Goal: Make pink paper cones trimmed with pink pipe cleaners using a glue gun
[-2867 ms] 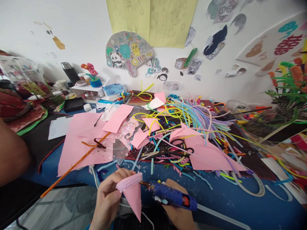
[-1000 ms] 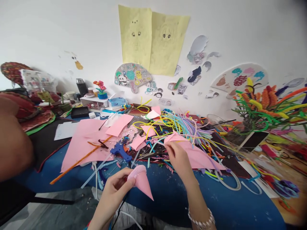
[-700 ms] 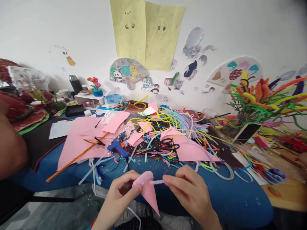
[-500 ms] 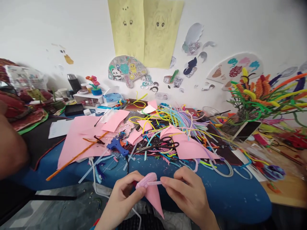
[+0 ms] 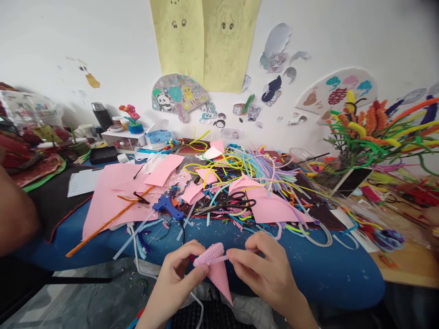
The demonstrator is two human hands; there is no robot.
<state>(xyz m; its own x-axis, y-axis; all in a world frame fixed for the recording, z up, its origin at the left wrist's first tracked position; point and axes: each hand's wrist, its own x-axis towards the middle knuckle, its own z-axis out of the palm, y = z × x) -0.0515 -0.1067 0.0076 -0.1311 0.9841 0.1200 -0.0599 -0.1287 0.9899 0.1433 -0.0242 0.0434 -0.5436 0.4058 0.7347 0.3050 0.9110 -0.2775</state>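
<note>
Low in the middle of the head view, my left hand (image 5: pixel 181 269) is closed on a pink paper cone (image 5: pixel 220 284), its narrow tip pointing down. A fuzzy light-pink pipe cleaner (image 5: pixel 211 254) is bent in a loop around the cone's wide end. Thumb and fingers of my right hand (image 5: pixel 267 267) pinch the free end of that pipe cleaner, just right of the cone. Beyond the hands, on the table, lie a blue glue gun (image 5: pixel 168 208) and black-handled scissors (image 5: pixel 226 204).
Pink sheets (image 5: pixel 109 192), an orange pipe cleaner (image 5: pixel 106 228) and a heap of pastel pipe cleaners (image 5: pixel 270 169) cover the blue table (image 5: pixel 318 269). A vase of pipe-cleaner flowers (image 5: pixel 370 132) stands at right, by a phone (image 5: pixel 351 181). Another person's arm (image 5: pixel 17 210) shows at left.
My right hand has shifted slightly left and up, and its fingers grip the pipe cleaner closer to the cone. The pipe cleaner's loop sits tilted differently. The view has shifted a little.
</note>
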